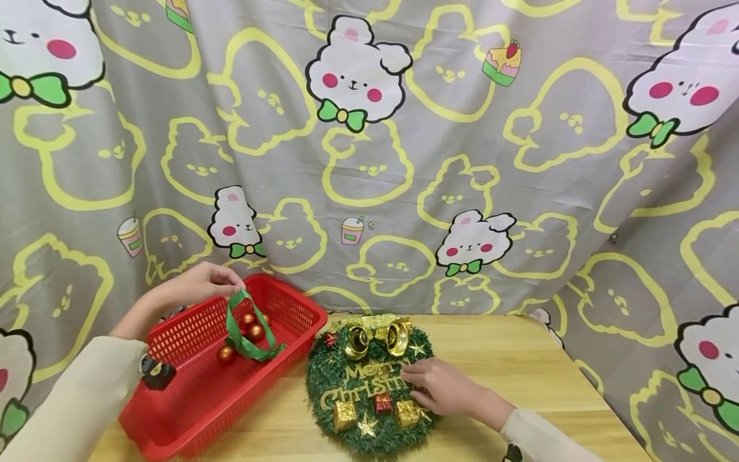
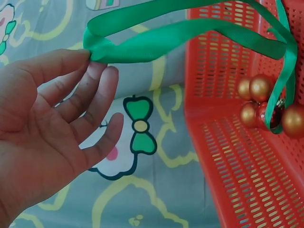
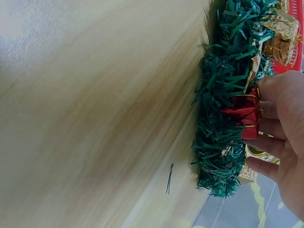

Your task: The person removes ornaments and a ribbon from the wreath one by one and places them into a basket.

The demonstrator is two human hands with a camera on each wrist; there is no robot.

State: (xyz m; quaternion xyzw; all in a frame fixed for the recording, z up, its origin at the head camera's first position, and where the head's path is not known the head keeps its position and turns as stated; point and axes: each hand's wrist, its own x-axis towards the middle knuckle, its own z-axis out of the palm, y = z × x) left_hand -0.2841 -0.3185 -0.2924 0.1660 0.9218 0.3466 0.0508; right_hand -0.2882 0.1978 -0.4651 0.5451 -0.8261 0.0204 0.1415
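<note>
A loop of green ribbon [image 1: 233, 321] hangs from my left hand [image 1: 202, 285], pinched between thumb and fingertips above the red basket [image 1: 300, 301]. In the left wrist view the ribbon [image 2: 152, 45] stretches toward the gold baubles [image 2: 261, 88] inside the basket. My right hand [image 1: 441, 388] is at the right side of the green Christmas wreath [image 1: 375, 443], by the gold lettering [image 1: 369, 385]. In the right wrist view its thumb and fingers close around a small red gift box [image 3: 244, 114] on the wreath; part of the grip is hidden.
Gold bells [image 1: 397, 339] top the wreath, with gold gift boxes [image 1: 344, 416] and a star [image 1: 366, 425] lower down. The wooden table [image 1: 491, 346] meets a patterned curtain [image 1: 381, 256] behind. A thin dark strand [image 3: 170, 178] lies on the tabletop.
</note>
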